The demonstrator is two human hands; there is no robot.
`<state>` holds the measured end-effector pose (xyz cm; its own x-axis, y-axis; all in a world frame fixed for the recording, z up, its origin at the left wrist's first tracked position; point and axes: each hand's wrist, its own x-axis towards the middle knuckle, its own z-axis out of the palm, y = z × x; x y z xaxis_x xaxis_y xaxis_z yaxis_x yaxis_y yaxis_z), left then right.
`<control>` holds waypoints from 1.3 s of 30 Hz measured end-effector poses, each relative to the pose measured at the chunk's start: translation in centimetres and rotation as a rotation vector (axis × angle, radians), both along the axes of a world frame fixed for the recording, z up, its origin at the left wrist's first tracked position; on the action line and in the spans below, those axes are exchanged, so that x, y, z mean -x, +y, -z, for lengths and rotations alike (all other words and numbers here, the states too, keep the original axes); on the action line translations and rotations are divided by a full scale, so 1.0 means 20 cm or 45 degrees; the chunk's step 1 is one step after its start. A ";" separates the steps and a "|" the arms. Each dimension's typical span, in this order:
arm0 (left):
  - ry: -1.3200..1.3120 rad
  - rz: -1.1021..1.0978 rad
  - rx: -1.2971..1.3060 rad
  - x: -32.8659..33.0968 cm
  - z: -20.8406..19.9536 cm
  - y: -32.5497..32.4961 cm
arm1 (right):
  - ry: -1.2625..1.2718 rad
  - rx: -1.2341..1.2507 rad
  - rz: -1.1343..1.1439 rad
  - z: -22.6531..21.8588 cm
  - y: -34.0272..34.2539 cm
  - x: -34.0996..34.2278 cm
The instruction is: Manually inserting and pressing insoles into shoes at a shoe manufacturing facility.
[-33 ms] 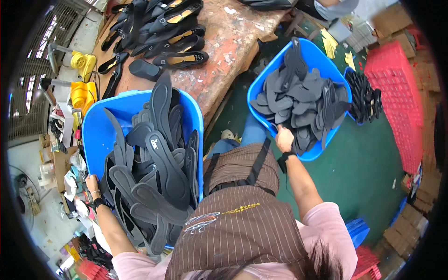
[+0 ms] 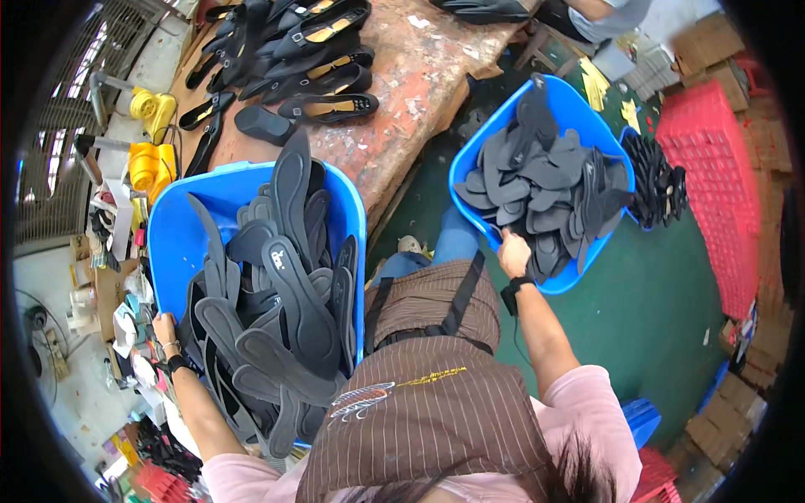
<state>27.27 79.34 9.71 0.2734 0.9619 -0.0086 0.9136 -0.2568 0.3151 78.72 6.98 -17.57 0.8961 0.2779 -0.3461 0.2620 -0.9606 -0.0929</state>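
Observation:
Two blue plastic tubs stand at my sides, heaped with dark grey and black shoe insoles. My left hand (image 2: 166, 329) is closed on the outer left rim of the left tub (image 2: 180, 220). Its insoles (image 2: 295, 302) lie in a loose pile, some leaning up past the far rim. With fingers curled over the edge, my right hand (image 2: 514, 253) grips the near left rim of the right tub (image 2: 474, 138). Smaller-looking insoles (image 2: 545, 189) fill that one. The undersides of both tubs and my left fingertips are hidden.
Black buckled shoes (image 2: 327, 80) crowd a worn worktable (image 2: 411, 109) ahead. Yellow machines (image 2: 151, 170) stand left of it. Beyond the right tub are a container of black shoes (image 2: 658, 180) and red plastic crates (image 2: 704, 184). Another person (image 2: 608, 18) is at the far right.
The view has shifted slightly. The right tub and my right hand appear a little lower in the picture; both hands keep their hold.

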 end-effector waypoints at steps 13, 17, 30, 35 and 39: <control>0.142 -0.351 -0.125 0.77 -0.24 -0.35 | 0.121 -0.190 0.098 0.05 -0.10 -0.05; 0.269 -0.483 -0.087 0.52 -0.15 -0.55 | -0.108 -0.202 -0.070 -0.25 0.03 -0.08; 0.160 0.014 -0.063 -0.27 -0.37 -0.22 | 2.464 -1.109 -0.402 -1.10 0.93 -0.17; 0.233 0.695 -0.273 -0.88 -0.31 0.18 | 2.514 -1.403 0.048 -1.12 0.73 -0.19; 0.469 0.807 -0.168 -1.91 -0.45 0.44 | 1.903 -1.707 0.196 -1.12 0.66 -0.07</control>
